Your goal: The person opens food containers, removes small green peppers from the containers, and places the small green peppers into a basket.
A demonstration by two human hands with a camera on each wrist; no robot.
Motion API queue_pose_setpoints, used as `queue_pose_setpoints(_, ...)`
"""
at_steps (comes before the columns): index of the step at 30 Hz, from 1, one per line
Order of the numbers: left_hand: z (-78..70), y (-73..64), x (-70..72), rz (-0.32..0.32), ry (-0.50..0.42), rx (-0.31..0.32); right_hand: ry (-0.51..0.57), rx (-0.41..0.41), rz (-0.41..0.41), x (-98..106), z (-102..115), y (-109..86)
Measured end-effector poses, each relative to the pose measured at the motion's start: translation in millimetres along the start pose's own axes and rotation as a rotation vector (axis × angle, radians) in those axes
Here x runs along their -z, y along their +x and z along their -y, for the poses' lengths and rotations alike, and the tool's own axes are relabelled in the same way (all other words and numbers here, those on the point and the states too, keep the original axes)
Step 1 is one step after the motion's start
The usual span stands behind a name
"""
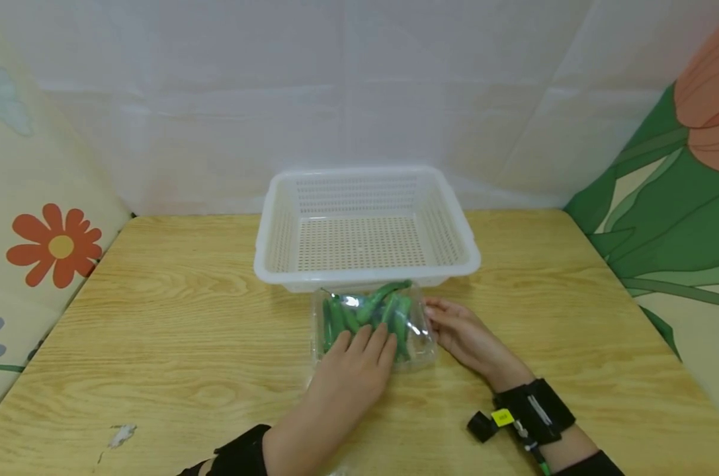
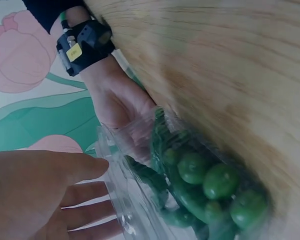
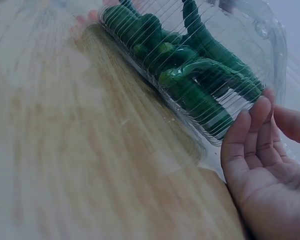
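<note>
So, nearest us, the wooden desk (image 1: 174, 317) shows a pale worn patch (image 1: 122, 436) at front L. Just beyond, our wrists wear black straps (image 1: 544, 413), the R one w/ a small yellow tag (image 1: 503, 417). Of our hands, the left hand (image 1: 350, 373) is fairly wide: fingers nearly straight, resting on top of the clear plastic box (image 1: 421, 350), thumb apart from them in the L wrist view. Our right hand (image 1: 463, 334) is narrower, fingers bent at the box's R end, gripping its edge betw. fingertips & thumb. The box is approx. mid-desk, betw. our hands; we can't tell if its whole underside touches the wood. Inside are green peppers (image 1: 402, 324), mostly pointing toward us, one lying slantwise at the far side; in the L wrist view several show as round green shapes. Right behind the box, v. close, stands a white plastic basket (image 1: 365, 274), upright, w/ slotted sides & a holed bottom; can't tell if the two touch. Farther back hangs a white sheet (image 1: 246, 112). Patterned panels (image 1: 38, 165) flank it: L one w/ a red flower (image 1: 61, 245), R one w/ big green leaves (image 1: 680, 225) & an orange bloom (image 1: 710, 92).
</note>
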State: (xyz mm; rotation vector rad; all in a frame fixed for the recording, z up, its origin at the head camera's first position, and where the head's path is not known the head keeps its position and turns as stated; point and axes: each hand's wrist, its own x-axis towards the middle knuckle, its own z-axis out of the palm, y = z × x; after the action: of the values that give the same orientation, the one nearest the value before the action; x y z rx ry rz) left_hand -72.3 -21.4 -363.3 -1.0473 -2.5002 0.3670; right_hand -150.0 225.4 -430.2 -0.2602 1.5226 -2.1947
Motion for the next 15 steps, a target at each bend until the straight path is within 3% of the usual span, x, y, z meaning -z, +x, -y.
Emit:
queue_pose_setpoints(5, -7.0, 9.2, 3.9, 0.009, 0.016, -0.013, -0.013, 0.004, -0.011, -0.2, -1.2, -0.1)
queue_pose_setpoints(15, -22.6, 20.8, -2.2, -0.121, 0.031, -0.005, -0.021, 0.014, -0.009, -0.4, -0.8, -0.4)
